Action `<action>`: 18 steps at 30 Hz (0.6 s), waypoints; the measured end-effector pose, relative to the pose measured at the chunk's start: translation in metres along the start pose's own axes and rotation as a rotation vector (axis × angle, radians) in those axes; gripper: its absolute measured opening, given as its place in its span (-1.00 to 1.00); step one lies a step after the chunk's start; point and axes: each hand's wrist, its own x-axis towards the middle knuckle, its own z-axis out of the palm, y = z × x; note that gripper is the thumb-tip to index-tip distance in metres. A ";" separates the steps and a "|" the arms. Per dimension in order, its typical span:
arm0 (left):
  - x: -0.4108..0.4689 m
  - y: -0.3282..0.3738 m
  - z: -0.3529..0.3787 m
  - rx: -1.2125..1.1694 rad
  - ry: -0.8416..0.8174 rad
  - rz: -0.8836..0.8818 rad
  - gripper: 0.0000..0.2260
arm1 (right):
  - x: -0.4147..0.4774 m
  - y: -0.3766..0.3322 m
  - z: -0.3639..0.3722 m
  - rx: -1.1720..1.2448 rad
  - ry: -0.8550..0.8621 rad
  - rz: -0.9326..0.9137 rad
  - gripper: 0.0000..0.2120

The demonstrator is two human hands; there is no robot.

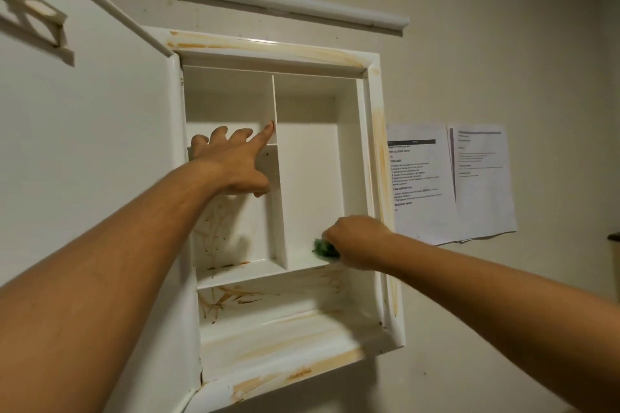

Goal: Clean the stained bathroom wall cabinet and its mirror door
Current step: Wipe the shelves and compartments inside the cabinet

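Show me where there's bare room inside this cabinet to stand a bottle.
Free: the stained bottom ledge across the cabinet, and the lower left shelf floor between the hinge-side wall and the divider. Crowded: the right compartment's front corner, where the right hand holds the sponge; the left hand spans the upper left shelf.

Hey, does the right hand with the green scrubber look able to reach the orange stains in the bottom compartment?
Probably yes. The right hand grips the scrubber on the shelf just above, the door stands open, and nothing blocks the stains.
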 end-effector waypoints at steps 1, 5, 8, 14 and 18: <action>0.001 0.000 0.000 0.004 0.000 0.003 0.02 | 0.002 0.001 0.001 -0.120 0.004 0.012 -0.83; 0.002 0.000 0.001 0.009 -0.004 0.000 0.03 | 0.009 -0.019 0.000 0.034 0.051 0.104 -0.82; 0.002 0.000 0.001 0.016 0.005 -0.004 0.04 | 0.012 -0.041 0.001 0.301 0.059 0.054 -0.83; -0.002 0.004 -0.005 0.015 -0.042 -0.004 0.04 | -0.010 -0.005 -0.026 1.130 -0.025 0.096 -0.83; -0.005 0.005 -0.007 0.016 -0.055 -0.016 0.03 | -0.010 0.023 -0.046 1.200 0.296 0.175 -0.77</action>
